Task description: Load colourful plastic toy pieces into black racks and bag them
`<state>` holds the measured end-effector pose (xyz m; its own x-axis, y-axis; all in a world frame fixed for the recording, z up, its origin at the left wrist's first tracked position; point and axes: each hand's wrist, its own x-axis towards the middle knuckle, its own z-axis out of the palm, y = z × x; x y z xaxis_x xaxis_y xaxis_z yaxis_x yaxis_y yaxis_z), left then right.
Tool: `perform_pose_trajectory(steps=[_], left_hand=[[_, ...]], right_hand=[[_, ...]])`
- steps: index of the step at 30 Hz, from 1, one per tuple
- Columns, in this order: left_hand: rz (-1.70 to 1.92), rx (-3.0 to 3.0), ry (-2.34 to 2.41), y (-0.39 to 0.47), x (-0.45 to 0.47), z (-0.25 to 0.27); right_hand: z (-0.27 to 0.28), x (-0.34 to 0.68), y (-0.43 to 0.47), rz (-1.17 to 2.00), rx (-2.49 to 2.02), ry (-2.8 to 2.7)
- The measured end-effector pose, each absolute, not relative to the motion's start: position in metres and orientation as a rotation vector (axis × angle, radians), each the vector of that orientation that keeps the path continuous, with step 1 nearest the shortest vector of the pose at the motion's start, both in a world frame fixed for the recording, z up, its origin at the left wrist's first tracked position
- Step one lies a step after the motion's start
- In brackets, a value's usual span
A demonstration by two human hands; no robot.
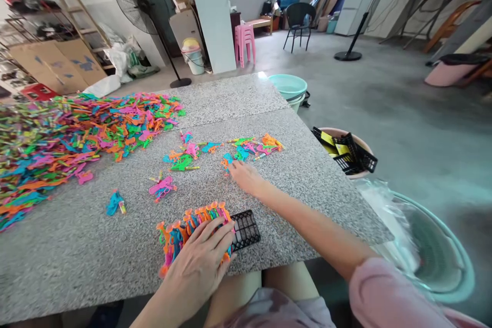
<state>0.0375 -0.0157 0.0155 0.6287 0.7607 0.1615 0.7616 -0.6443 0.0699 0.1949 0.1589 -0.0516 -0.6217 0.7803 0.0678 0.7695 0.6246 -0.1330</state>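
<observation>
My left hand (200, 259) lies over a tightly packed row of colourful plastic toy guns (175, 238), fingers across the top and thumb on the near side. The row stands in a black plastic basket (246, 229), whose bare lattice end shows at the right. Orange cup-shaped tips line the row's far side. My right hand (246, 177) is stretched forward, fingertips closed on a blue and orange toy gun (226, 162); the fingers partly cover it. Close by lie more loose toy guns (251, 147), a green one (182, 162), a pink one (163, 187) and a blue one (114, 203).
A large heap of toy guns (84, 133) covers the left of the speckled stone table (307, 189). Beyond its right edge stand a tub of black baskets (346, 151), a mint basin (288, 84) and a large green-rimmed basket (457, 251) with clear plastic bags.
</observation>
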Motion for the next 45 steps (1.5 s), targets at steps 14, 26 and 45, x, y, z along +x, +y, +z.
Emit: perform_pose_trajectory(steps=[14, 26, 45], left_hand=[[-0.149, -2.879, -1.353, -0.015, 0.042, 0.023], [-0.219, -2.938, -1.389, -0.014, 0.04, 0.021], [-0.258, -2.891, -1.36, -0.012, 0.039, 0.013]], right_hand=[[-0.054, 0.204, 0.205, 0.564, -1.203, -2.387], [-0.097, 0.221, -0.013, 1.452, -1.334, -1.449], [-0.058, 0.254, 0.084, 0.645, -1.515, -2.25]])
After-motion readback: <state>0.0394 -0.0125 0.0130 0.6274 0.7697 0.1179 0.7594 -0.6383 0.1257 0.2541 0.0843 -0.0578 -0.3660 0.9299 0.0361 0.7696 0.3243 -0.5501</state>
